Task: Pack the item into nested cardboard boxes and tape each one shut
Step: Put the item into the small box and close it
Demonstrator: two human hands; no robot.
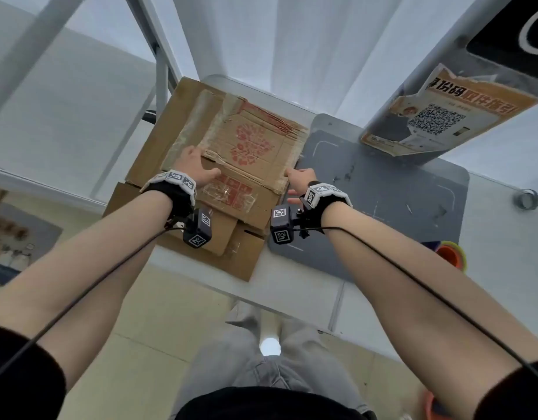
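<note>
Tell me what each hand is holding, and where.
Left hand presses flat on the cardboard box top flaps. Right hand touches the box's right edge; whether it grips cannot be told.

Brown cardboard box (231,140), red floral print; grey mat (383,189); orange tape roll (451,256).

Left hand (198,169) flat on cardboard box (231,153), right hand (298,180) gripping its edge

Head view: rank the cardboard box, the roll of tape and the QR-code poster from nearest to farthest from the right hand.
1. Cardboard box: touching the right hand, on its left.
2. Roll of tape: far to its right on the table.
3. QR-code poster: up and right, on the post; too close to the tape to call.
</note>
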